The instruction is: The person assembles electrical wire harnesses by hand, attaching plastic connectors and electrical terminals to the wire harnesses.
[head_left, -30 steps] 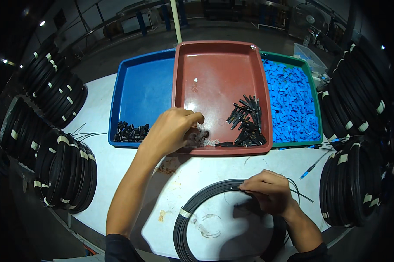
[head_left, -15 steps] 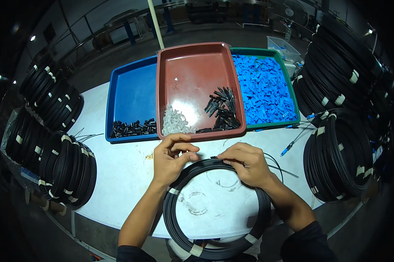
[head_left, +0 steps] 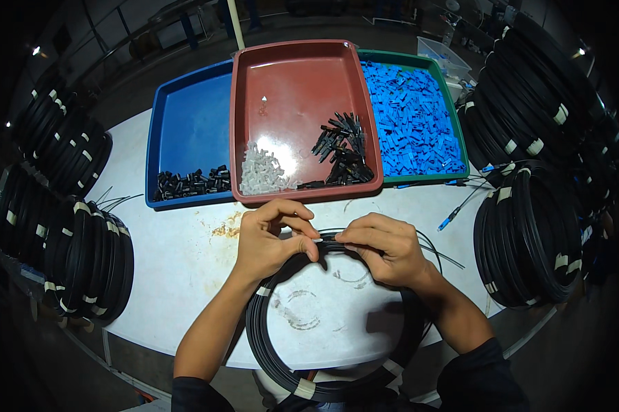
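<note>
My left hand [head_left: 268,237] is closed in a pinch on a small white piece [head_left: 317,240], mostly covered by the fingertips. Just to its right, my right hand [head_left: 385,247] pinches a thin black cable end [head_left: 331,236]; its tip points toward the white piece. Both hands are over the far rim of a black cable coil [head_left: 263,336], bound with pale tape [head_left: 305,389]. The coil overhangs the near table edge. Beyond the hands, a red-brown tray [head_left: 302,86] holds small white pieces [head_left: 263,170] and slim black parts [head_left: 344,151].
Left of that tray stands a blue tray [head_left: 189,103] with short black parts [head_left: 193,183]; at right, a green tray [head_left: 464,154] of blue connectors [head_left: 416,123]. Taped coils [head_left: 93,261] line the left side, more coils [head_left: 529,237] the right. A blue-tipped cable [head_left: 449,218] lies on the white table [head_left: 179,275].
My left hand's thumb and fingers have come closer to my right hand's fingertips, and the white piece now shows between them. The view has shifted, so trays and coils sit slightly higher and leftward.
</note>
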{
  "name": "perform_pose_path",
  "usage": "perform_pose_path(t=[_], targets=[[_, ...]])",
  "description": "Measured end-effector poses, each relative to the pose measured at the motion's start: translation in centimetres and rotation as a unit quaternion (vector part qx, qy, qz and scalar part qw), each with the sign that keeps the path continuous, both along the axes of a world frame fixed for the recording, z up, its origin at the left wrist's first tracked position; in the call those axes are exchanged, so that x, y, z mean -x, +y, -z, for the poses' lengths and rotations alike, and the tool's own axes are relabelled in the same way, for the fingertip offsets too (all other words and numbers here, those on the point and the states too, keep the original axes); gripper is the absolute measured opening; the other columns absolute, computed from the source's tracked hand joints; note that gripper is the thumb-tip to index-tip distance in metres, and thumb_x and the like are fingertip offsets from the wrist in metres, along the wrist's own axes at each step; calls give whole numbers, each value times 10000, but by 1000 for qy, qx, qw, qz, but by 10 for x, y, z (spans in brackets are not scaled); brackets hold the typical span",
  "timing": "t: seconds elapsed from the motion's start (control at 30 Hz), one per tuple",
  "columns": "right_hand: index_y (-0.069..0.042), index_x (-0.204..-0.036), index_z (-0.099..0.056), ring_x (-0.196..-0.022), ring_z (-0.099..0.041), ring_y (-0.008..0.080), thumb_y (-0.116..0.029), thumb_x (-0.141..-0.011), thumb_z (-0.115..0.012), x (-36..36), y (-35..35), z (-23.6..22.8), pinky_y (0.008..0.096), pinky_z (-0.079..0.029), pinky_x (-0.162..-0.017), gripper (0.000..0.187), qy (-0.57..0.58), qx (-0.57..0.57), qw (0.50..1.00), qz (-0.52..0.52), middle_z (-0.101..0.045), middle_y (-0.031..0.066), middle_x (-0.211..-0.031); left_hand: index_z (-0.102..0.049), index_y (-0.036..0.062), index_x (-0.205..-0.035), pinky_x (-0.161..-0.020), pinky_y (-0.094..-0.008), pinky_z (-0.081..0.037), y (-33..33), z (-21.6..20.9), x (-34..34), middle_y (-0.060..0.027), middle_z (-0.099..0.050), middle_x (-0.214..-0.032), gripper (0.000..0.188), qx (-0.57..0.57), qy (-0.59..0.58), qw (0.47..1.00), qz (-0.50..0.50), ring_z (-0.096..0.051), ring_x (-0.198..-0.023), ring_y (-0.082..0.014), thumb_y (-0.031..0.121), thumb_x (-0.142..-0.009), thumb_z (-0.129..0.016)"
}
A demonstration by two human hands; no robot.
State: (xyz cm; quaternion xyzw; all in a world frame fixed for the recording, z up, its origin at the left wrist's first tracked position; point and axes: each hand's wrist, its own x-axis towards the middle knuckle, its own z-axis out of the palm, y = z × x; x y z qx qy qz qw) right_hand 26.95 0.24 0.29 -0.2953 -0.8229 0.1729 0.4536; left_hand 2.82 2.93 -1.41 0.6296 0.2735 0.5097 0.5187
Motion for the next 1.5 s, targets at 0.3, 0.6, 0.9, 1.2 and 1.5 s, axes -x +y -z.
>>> perform_pose_path(t=[0.3,0.6,0.9,1.2,1.5], targets=[[-30,-1008,-765,-788,-700,274,105,-747,-708,-2,1,1,359,-576,-700,299,-17,-11,1000,2,-707,107,-905,-641,-64,-1017,-675,-298,-601,-2,3,-4,-151,-722,-868,339,-26,13,1000,-8,-739,-780,-199,-101,-753,-850],[-19,-1006,-764,-759,-691,269,114,-735,-689,-1,-1,0,362,-567,-675,311,-25,-18,1000,-6,-697,101,-860,-672,-56,-981,-693,-264,-584,-4,-3,-4,-131,-753,-827,283,-19,41,999,-11,-751,-745,-176,-34,-774,-863],[-14,-1032,-746,-788,-691,288,94,-759,-715,0,1,-3,364,-564,-707,295,-28,-19,999,3,-688,107,-862,-738,-61,-981,-715,-268,-586,-5,-5,-6,-126,-772,-850,280,-21,79,997,-13,-751,-777,-154,-25,-738,-874],[9,-963,-729,-735,-670,278,63,-756,-786,-1,2,2,366,-528,-639,221,-26,-24,998,47,-703,124,-845,-795,-4,-958,-677,-255,-561,-4,-4,-4,-94,-786,-846,352,-70,100,992,-13,-729,-704,-144,80,-650,-943],[2,-917,-725,-703,-653,265,54,-738,-800,-1,2,0,364,-518,-630,200,-38,-31,998,29,-689,105,-808,-812,15,-914,-638,-267,-544,-4,-2,-2,-106,-774,-783,370,-123,152,981,-3,-726,-681,-169,168,-615,-968]])
